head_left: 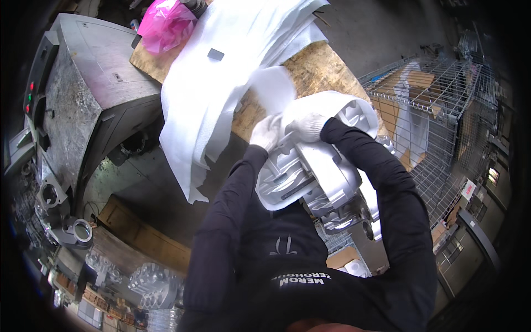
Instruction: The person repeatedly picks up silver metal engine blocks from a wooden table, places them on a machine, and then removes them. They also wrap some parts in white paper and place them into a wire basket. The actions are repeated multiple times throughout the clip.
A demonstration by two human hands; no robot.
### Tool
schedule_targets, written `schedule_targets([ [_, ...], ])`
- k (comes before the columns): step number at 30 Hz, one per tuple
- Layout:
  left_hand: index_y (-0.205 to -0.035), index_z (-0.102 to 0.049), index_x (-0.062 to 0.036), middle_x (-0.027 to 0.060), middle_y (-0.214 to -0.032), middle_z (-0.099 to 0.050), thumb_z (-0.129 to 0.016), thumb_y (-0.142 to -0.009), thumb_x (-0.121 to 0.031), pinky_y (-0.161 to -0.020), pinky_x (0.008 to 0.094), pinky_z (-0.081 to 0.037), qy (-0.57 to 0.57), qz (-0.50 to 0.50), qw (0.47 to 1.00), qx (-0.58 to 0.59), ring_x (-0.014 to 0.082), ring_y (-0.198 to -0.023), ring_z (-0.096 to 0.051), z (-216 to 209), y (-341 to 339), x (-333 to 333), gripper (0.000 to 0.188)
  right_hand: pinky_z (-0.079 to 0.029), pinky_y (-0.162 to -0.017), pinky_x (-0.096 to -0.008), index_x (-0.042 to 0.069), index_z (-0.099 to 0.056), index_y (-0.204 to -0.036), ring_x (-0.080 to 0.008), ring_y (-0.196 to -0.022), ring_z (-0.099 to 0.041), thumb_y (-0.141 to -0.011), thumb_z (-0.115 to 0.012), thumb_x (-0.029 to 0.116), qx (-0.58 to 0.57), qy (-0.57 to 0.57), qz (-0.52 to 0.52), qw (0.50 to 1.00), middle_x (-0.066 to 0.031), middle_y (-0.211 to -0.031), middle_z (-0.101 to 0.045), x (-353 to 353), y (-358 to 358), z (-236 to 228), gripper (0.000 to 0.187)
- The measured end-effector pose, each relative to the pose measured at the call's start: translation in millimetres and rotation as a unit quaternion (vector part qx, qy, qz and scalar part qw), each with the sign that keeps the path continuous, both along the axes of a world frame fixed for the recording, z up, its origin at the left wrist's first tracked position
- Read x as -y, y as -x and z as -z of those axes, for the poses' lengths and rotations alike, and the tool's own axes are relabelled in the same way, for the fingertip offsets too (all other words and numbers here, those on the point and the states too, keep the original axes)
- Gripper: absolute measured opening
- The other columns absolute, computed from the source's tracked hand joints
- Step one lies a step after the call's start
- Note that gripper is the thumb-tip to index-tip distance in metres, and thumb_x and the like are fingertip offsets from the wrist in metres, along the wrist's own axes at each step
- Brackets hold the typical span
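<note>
Both my hands wear white gloves. A thin white foam sheet is around part of a silver cast metal part. My left hand is closed at the edge of the sheet, over the near left side of the part. Close beside it, my right hand is closed on the sheet where it folds over the top. A blurred loose flap of foam rises just beyond my hands. More silver castings lie against the wrapped one, partly hidden by my right arm.
Layered white foam sheets cover much of the wooden board, with a small dark grey block on top. A pink plastic bag is at the far left. Wire cages with cardboard stand right; a grey metal cabinet stands left.
</note>
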State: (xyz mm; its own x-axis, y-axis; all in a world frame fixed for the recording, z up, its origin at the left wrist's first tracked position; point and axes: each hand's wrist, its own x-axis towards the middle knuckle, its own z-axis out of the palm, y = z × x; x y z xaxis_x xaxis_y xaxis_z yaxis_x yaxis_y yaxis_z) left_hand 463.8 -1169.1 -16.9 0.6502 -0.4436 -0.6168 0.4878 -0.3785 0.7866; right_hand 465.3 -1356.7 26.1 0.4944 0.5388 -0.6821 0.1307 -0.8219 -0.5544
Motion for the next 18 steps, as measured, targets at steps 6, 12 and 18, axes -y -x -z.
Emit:
schedule_targets([
  [6,-0.14,-0.045,0.0006,0.0142,-0.13,-0.059,-0.05,-0.101,-0.02,-0.102,0.0295,-0.042,0.122,0.058,0.979,-0.155,0.0193,-0.119,-0.055,-3.9,6.0,9.7,0.044,-0.05,-0.09,-0.0434,0.015,-0.071,-0.111,-0.0356,-0.1,-0.064,-0.086,-0.064,0.026,0.027,-0.047,-0.025,0.998,-0.0148,-0.106,-0.069,18.1,-6.4,-30.7,0.028],
  [12,-0.149,-0.032,-0.0016,0.0186,-0.148,-0.042,-0.048,-0.102,-0.036,-0.113,0.0336,-0.034,0.166,0.108,0.964,-0.177,0.0272,-0.135,-0.043,8.3,6.4,18.3,0.06,-0.048,-0.094,-0.0412,0.012,-0.068,-0.112,-0.0308,-0.108,-0.061,-0.084,-0.065,0.031,0.117,-0.007,0.033,0.993,-0.0124,-0.111,-0.067,11.3,11.5,-55.6,0.034],
  [18,-0.15,-0.032,-0.0024,0.0202,-0.156,-0.028,-0.047,-0.094,-0.063,-0.119,0.039,-0.024,0.032,0.307,0.95,0.039,0.0331,-0.144,-0.029,0.2,7.5,37.5,0.084,-0.051,-0.091,-0.0411,0.004,-0.061,-0.117,-0.0327,-0.104,-0.065,-0.088,-0.065,0.032,0.12,0.126,0.4,0.9,-0.0158,-0.108,-0.068,35.3,85.3,-163.2,0.041],
])
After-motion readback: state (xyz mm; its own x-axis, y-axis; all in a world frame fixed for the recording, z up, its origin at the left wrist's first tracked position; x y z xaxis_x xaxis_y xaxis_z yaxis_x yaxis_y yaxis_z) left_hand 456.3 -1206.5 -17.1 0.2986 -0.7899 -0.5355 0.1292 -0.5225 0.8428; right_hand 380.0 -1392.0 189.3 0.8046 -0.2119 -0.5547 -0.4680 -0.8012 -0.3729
